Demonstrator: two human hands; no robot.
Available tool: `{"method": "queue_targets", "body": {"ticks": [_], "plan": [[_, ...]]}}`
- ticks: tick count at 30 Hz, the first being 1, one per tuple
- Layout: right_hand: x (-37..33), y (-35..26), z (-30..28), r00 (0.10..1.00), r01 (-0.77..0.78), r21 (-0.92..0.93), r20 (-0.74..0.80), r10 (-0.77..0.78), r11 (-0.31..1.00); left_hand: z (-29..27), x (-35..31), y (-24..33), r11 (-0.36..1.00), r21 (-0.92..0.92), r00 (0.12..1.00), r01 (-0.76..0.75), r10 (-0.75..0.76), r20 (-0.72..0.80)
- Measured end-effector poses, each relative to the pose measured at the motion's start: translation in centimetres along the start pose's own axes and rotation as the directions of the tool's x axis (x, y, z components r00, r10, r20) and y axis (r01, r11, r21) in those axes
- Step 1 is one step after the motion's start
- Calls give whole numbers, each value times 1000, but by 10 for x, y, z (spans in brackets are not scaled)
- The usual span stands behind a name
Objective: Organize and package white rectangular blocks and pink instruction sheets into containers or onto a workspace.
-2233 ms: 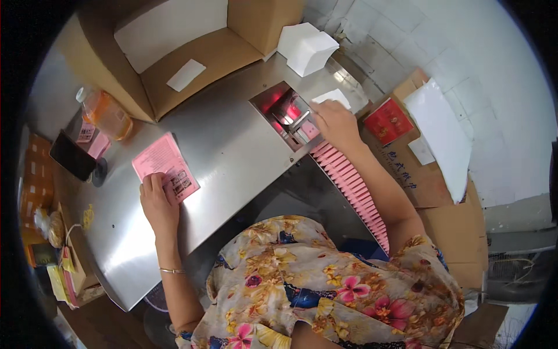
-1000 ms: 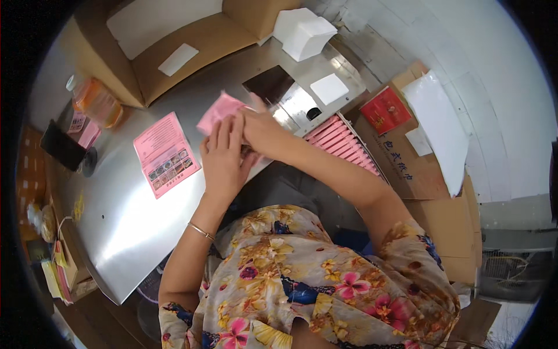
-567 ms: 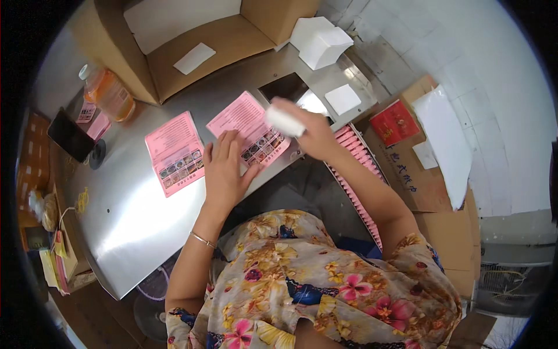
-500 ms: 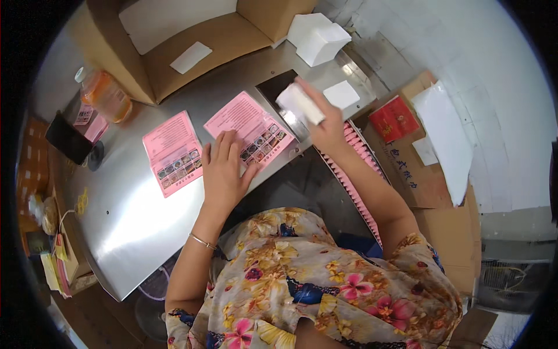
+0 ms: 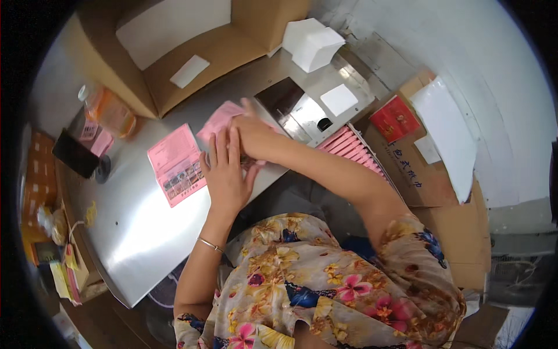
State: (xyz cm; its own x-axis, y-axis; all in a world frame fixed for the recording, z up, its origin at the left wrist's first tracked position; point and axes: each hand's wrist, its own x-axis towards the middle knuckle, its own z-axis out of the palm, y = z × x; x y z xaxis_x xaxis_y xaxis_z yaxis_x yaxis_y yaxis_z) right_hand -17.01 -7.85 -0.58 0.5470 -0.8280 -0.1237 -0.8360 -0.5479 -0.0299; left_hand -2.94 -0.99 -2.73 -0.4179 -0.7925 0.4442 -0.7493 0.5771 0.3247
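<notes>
My left hand (image 5: pixel 225 174) lies with its fingers stretched out on the near left part of a pink printed packet (image 5: pixel 221 117) on the steel table. Over the same packet reaches my right hand (image 5: pixel 251 132), its fingers mostly hidden and blurred beside the left fingertips. The packet's far part looks bent up; its near part is covered by my hands. No white paper stack shows in the right hand now, and whether one is under it I cannot tell. Just left of my left hand is a second pink packet (image 5: pixel 171 152), lying flat with small pictures along its near half.
Right of my hands is a dark plate with a small white stack (image 5: pixel 339 100) beside it. A tray of pink packets (image 5: pixel 351 148) stands below. Farther back are white paper stacks (image 5: pixel 314 45) and an open carton (image 5: pixel 197 64). An orange bottle (image 5: pixel 111 110) and phone (image 5: pixel 75 153) stand left.
My right hand has swung left from the dark plate onto the pink packet; the white paper stack it carried is out of sight. My left hand has stayed about where it was.
</notes>
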Motion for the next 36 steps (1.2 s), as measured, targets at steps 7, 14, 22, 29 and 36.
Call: {"method": "queue_targets", "body": {"ticks": [7, 14, 22, 29, 36], "plan": [[-35, 36, 15, 864, 323, 14, -413, -289, 946, -8, 17, -11, 995, 95, 999, -18, 22, -42], [-139, 139, -3, 834, -337, 130, -418, 360, 933, -25, 22, -11, 952, -290, 979, -102, 147, 139], [-217, 146, 32, 966, -119, 69, -223, 132, 990, -13, 8, -25, 980, -89, 979, -176, 183, 89], [-180, 67, 1, 812, -25, 748, -372, 450, 664, -23, 32, 8, 944, -318, 974, -82, 8, -227], [-134, 21, -31, 887, 69, 919, -235, 398, 388, 0, 41, 43, 289, -929, 958, 230, -236, 164]]}}
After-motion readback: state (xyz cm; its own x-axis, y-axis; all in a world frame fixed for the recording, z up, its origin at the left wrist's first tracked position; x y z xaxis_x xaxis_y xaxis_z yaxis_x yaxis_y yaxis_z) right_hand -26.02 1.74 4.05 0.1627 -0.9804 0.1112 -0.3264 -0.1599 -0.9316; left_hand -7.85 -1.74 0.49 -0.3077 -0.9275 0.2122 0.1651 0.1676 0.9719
